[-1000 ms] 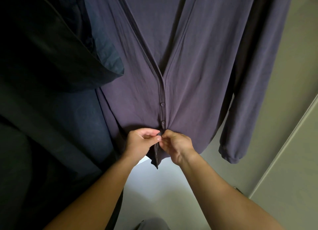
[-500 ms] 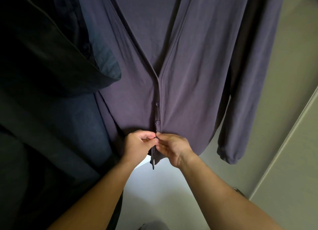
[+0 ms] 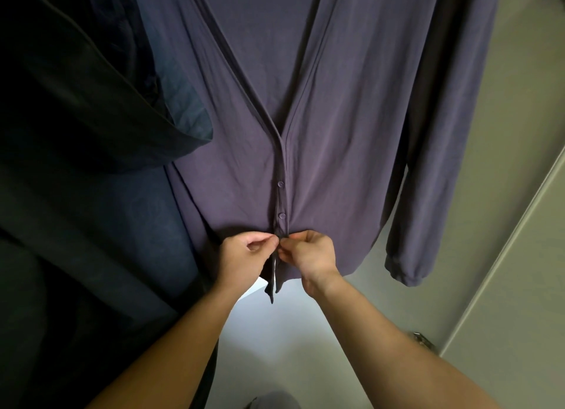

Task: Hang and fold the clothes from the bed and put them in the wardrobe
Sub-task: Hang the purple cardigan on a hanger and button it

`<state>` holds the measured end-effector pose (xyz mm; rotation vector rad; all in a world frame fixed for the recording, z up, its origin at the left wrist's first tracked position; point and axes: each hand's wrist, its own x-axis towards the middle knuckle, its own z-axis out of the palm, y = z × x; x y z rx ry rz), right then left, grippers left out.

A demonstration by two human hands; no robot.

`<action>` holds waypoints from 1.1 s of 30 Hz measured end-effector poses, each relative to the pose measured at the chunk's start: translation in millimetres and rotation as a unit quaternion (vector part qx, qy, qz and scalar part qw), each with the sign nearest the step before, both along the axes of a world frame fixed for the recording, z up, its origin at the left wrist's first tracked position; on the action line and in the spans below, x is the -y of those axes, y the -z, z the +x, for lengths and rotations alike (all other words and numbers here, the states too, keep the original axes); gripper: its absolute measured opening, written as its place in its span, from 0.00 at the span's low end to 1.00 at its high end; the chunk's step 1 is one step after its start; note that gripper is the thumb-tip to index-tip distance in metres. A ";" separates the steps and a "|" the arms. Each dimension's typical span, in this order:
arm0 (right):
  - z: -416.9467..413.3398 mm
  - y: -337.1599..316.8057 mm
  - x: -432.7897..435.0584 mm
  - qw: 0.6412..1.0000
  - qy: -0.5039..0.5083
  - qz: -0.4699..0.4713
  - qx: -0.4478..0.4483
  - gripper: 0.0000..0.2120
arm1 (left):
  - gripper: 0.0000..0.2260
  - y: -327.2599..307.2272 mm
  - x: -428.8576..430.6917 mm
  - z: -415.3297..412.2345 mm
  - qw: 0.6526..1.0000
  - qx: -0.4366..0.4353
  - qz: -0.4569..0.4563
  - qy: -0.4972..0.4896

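Fingers [image 3: 269, 241] of both hands pinched on the purple cardigan [image 3: 367, 133] placket.
Left hand [image 3: 241, 255] and right hand [image 3: 308, 252] meet at lower centre of the frame, just below two fastened buttons [image 3: 281, 215]; the cardigan hangs beside dark garments [image 3: 76, 109] at left.

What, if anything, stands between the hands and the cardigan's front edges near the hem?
Nothing visible. The left hand and right hand pinch the purple cardigan at its front edges, just below the lower fastened button. The dark garment at the left overlaps only its upper side.
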<state>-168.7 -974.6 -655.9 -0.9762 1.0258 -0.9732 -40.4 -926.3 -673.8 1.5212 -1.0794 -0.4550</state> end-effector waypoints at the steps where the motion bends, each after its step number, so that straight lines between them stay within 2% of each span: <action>1: 0.4 0.6 0.3 1.000 0.002 -0.017 -0.017 0.09 | 0.03 -0.1 0.3 0.4 1.000 0.004 0.002 -0.010; 7: 2.8 3.3 -0.5 0.996 0.016 -0.058 -0.067 0.10 | 0.04 -0.4 2.6 -2.4 0.999 0.039 0.006 -0.032; 13: 4.6 4.1 -1.9 0.978 0.045 -0.120 -0.163 0.06 | 0.03 -0.2 1.6 -7.4 0.994 0.103 0.020 -0.017; 18: 5.1 6.1 -1.3 0.976 0.027 -0.119 -0.180 0.05 | 0.05 -0.5 5.6 -9.3 0.982 0.176 0.051 -0.039; 21: 4.4 3.1 -1.4 0.980 0.011 -0.102 -0.169 0.06 | 0.05 0.3 7.9 -10.9 0.979 0.193 0.048 -0.047; 25: 4.0 -1.9 -2.4 0.996 -0.030 -0.002 -0.083 0.13 | 0.04 0.3 5.6 -12.2 0.974 0.219 0.001 -0.067; 28: 4.6 -3.1 -2.6 0.998 -0.021 0.062 -0.020 0.09 | 0.04 -0.3 3.2 -14.2 0.970 0.234 -0.025 -0.060; 33: 5.7 -3.4 -2.9 0.996 -0.017 0.083 -0.005 0.09 | 0.04 -0.3 0.7 -14.2 0.961 0.265 -0.052 -0.062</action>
